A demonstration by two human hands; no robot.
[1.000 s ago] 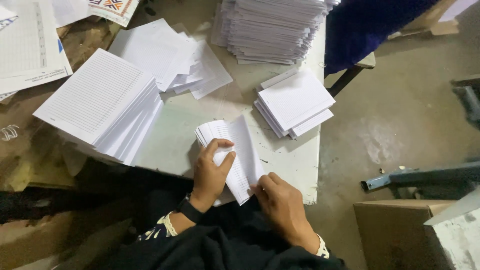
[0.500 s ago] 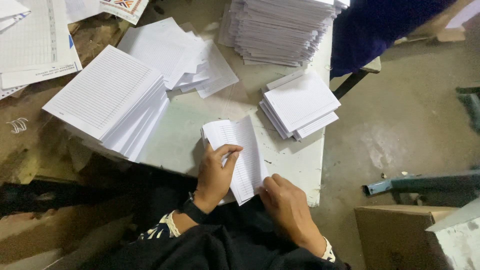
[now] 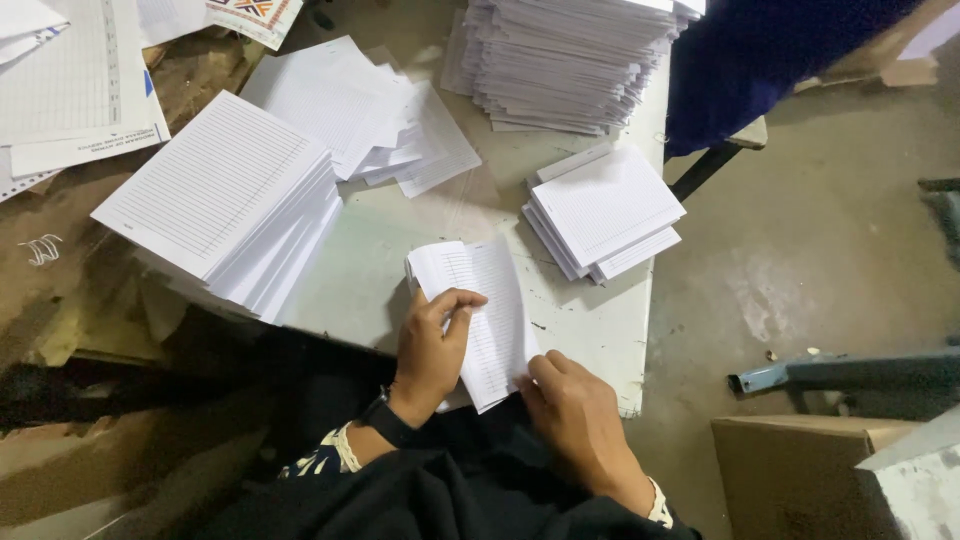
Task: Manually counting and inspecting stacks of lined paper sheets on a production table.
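the folded bundle of ruled sheets (image 3: 478,315) lies at the near edge of the pale table (image 3: 380,270), its long axis running from the far left corner toward the near right, so the far end points up the table and the near end hangs toward the person's lap. the left hand (image 3: 432,345) lies on the bundle's left edge, fingers curled over and thumb beneath, clamped on the paper. the right hand (image 3: 572,415) sits at the near right corner, fingertips pinching that corner, closed on the same bundle. the two hands are apart, one at each side.

around it i count four more lots of paper on the table: a thick stack of lined sheets (image 3: 225,200) to the left, a loose spread of sheets (image 3: 370,120) behind that, a tall pile (image 3: 570,60) at the far edge, and a small neat stack (image 3: 605,210) just right of the bundle, close but not touching. nothing lies on top of the bundle except the left hand.

off the table, a cardboard box (image 3: 790,470) stands on the floor at the right, near a grey-blue metal bar (image 3: 850,372).
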